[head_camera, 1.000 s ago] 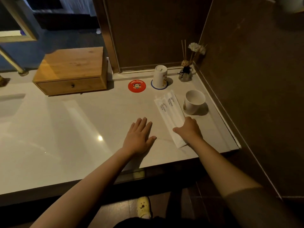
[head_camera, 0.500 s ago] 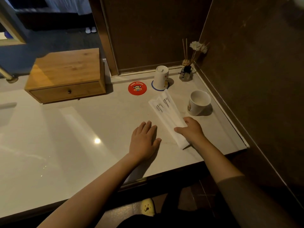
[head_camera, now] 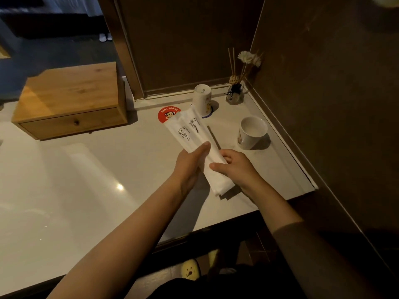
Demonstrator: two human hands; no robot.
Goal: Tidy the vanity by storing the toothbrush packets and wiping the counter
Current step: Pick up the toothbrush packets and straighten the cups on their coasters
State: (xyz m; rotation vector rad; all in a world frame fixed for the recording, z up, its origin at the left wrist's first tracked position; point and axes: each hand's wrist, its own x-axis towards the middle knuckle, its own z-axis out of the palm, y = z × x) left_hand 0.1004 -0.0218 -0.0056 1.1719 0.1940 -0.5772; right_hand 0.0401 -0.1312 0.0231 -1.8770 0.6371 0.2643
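Observation:
Two long white toothbrush packets [head_camera: 187, 132], printed "BRUSHING TEETH", are held side by side, raised off the white counter [head_camera: 90, 182]. My left hand [head_camera: 190, 167] grips them from the left with its thumb across the front. From the right, my right hand [head_camera: 236, 169] holds their lower part. Their near ends stick out below my hands. A wooden drawer box [head_camera: 69, 100] with a small knob stands at the back left, drawer shut.
Behind the packets lie a red round coaster [head_camera: 167, 114] and an upturned white cup [head_camera: 202, 100] on a second coaster. An upright white cup [head_camera: 251, 132] stands to the right. A reed diffuser [head_camera: 235, 91] fills the back corner. Dark walls close the right side.
The packets lay flat on the counter under my right hand; now both hands hold them lifted off it. My left hand came off the counter and moved right onto them.

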